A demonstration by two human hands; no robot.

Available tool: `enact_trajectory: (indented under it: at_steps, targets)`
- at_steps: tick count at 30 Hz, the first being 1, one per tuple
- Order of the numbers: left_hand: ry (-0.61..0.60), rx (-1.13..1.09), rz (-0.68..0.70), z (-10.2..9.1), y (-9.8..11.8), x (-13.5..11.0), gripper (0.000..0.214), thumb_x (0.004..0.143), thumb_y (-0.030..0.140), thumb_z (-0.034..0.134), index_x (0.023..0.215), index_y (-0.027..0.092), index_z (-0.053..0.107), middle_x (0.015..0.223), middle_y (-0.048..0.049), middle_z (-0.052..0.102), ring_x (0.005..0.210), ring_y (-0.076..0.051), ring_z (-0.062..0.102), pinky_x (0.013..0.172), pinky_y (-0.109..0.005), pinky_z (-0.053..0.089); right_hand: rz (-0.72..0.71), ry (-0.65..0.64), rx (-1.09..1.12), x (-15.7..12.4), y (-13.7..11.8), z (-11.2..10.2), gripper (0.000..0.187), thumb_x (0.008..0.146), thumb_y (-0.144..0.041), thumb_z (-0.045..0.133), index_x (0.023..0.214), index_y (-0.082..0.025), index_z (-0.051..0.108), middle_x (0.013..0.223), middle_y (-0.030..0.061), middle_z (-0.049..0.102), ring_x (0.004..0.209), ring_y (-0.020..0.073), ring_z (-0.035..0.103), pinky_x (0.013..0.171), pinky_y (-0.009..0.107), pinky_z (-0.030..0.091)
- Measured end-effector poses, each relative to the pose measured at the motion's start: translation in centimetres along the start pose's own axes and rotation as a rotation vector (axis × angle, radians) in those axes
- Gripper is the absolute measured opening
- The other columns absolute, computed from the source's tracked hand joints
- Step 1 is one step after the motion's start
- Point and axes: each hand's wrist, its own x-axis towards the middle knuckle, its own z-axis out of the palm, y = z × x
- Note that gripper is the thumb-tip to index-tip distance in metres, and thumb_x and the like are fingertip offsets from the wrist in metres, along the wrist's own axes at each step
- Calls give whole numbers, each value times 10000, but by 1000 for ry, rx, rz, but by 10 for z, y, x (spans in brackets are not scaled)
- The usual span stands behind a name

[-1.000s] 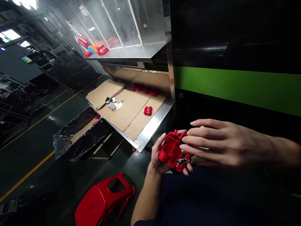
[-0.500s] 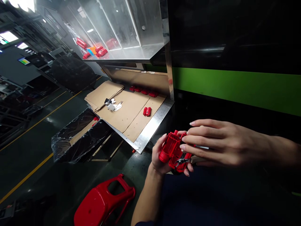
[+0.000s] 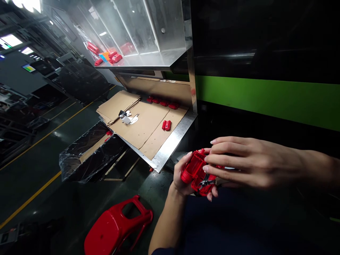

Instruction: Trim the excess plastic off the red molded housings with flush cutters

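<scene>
Head view: red housing cradled in one hand, pliers at its edge.
The left hand [image 3: 181, 180] has its grip closed around an open red plastic housing [image 3: 196, 165], thumb along the near side and fingertips showing beyond the far lower edge; the hollow compartment faces up, with a ribbed round part beside the thumb. The right hand [image 3: 249, 161] comes in with fingers extended close together, its grip around the handles of metal-tipped pliers [image 3: 205, 182], mostly hidden beneath it; the tips lie over the housing's lower right part, though exact contact cannot be told. Both hands are in front of the counter [image 3: 174, 140], where two red pieces [image 3: 166, 125] lie on cardboard [image 3: 151, 122].
</scene>
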Motion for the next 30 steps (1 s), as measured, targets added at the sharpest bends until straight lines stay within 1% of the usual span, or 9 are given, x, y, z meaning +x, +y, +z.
enact_trajectory:
  at_steps: [3,9,12,15,20,24,27,29,30]
  targets:
    - [28,14,0,3,-2,0,674,954,566,289,1457,137,417,698,-157,699,545,-336,691,445,-365,556,-30,2,10,3,1,-2,383,896,-255,677,1246,-103,649,1123,77,729,1071,289,671,1073,480,559]
    - [86,-18,-2,10,-5,1,636,949,556,320,1427,166,473,802,-153,723,529,-340,682,364,-332,486,-76,-11,31,8,4,-4,352,910,-259,655,1229,-109,665,1153,60,726,1075,289,667,1056,461,573]
    - [35,1,-53,8,-5,4,642,920,606,381,1316,146,591,772,-154,726,553,-311,693,378,-290,492,-94,-14,40,8,7,-6,330,914,-249,652,1218,-121,672,1153,54,731,1065,276,673,1050,444,576]
    - [-32,32,-92,4,-5,6,664,920,646,339,1169,138,685,709,-170,719,582,-282,703,459,-293,553,-105,-10,59,9,9,-6,291,921,-249,644,1186,-138,687,1133,49,739,1030,256,686,1031,425,587]
    - [-64,30,-94,-1,-4,9,650,921,644,339,1111,135,695,709,-178,713,605,-278,704,494,-312,579,-70,-30,86,9,9,-5,225,954,-240,585,1138,-185,702,1071,28,744,1012,226,676,1011,405,588]
    - [-59,-3,-28,-3,-6,12,551,917,562,442,1299,194,591,853,-154,727,631,-303,710,475,-355,581,-31,-55,124,6,4,-2,243,952,-208,574,1147,-113,684,1024,59,729,977,229,657,941,425,607]
    - [-20,-24,-6,-2,-8,15,581,952,528,399,1456,243,451,1025,-161,726,713,-336,728,448,-362,570,-5,-37,90,2,2,1,256,954,-204,554,1138,-75,678,972,75,720,937,233,652,872,419,620]
    - [80,-30,75,0,-8,15,575,987,510,338,1442,191,485,1154,-176,699,871,-351,730,498,-356,588,19,-33,23,-5,1,2,302,941,-179,553,1201,-60,648,1022,99,713,996,256,644,921,450,599]
    - [169,-28,177,2,-8,15,556,1004,484,325,1409,160,525,1207,-173,684,975,-343,715,574,-354,610,49,-34,-13,-10,1,3,361,928,-178,568,1263,-50,612,1079,119,702,1054,281,630,975,494,569]
